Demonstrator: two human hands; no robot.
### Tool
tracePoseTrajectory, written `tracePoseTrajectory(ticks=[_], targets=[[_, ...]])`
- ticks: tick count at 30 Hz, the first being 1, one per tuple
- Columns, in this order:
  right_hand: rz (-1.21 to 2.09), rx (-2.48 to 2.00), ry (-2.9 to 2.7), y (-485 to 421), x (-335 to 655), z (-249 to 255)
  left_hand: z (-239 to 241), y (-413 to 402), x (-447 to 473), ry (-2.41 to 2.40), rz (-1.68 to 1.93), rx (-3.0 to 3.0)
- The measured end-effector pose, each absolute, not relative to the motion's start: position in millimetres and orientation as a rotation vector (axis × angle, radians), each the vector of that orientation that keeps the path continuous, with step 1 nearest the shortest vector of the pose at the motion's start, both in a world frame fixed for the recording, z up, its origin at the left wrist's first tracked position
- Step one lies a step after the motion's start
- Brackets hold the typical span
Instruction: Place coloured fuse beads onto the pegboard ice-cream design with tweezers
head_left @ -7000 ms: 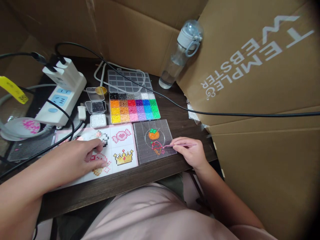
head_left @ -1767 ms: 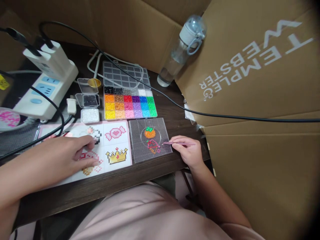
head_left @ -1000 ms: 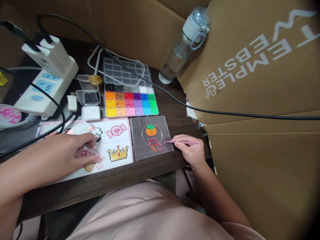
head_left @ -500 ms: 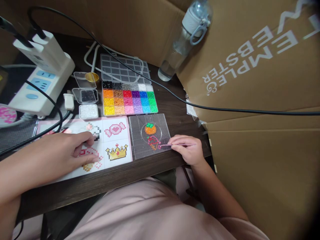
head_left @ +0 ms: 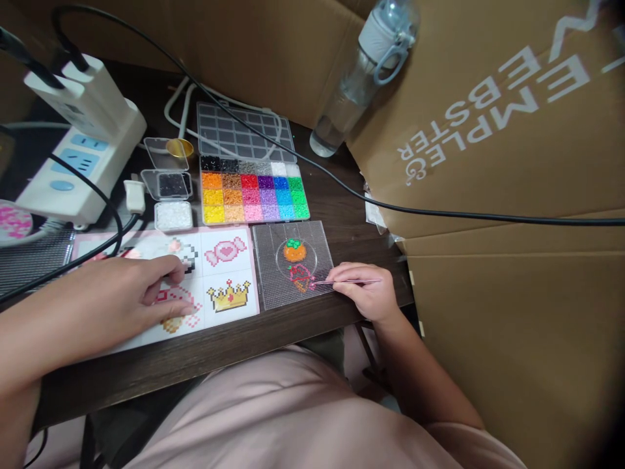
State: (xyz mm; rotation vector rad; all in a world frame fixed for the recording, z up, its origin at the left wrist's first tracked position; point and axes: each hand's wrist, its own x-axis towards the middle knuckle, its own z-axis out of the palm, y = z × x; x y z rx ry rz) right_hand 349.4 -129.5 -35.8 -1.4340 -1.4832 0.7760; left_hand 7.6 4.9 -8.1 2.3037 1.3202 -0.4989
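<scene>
My right hand grips slim pink tweezers at the right edge of a clear pegboard. The tweezer tips are at pink beads on the right side of an ice-cream-shaped bead figure. Above it on the board sits an orange fruit-shaped bead figure with green leaves. My left hand rests on a printed pattern sheet, thumb and index finger apart, nothing visible between them. It partly covers a pink ice-cream picture; a candy and a crown show beside it.
Behind the pegboard lies an open bead box with colour-sorted compartments. Small clear boxes hold white and black beads. A power strip stands at left, a water bottle at back. A black cable crosses above; cardboard walls the right.
The view has shifted very slightly. Both hands stay in nearly the same places, and the tweezer tips remain at the right side of the ice-cream figure.
</scene>
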Motion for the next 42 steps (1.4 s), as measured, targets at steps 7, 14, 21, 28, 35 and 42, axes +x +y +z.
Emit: tracePoseTrajectory(ticks=[7,14,21,28,35,42], targets=[[0.794,-1.404,-1.488,-129.8,350.5,-37.1,-3.2,5.8,9.7,1.286,-0.563,2.302],[0.798,-1.42,-1.485,-130.4,350.9,-36.9,-6.3,5.7,8.0,1.291,-0.537,2.31],[0.793,-1.411,-1.494,-130.3,350.6,-36.6,-6.2,6.1,8.3,1.281,-0.512,2.306],[0.779,-1.43,-1.484,-130.1,350.1,-36.6,-6.1,5.9,7.7,1.284,-0.528,2.305],[0.779,-1.428,-1.495,-130.0,349.4,-35.7,-4.0,5.8,8.9,1.28,-0.572,2.299],[0.784,-1.421,-1.482,-130.7,350.1,-36.9,-4.4,5.4,8.7,1.283,-0.548,2.321]])
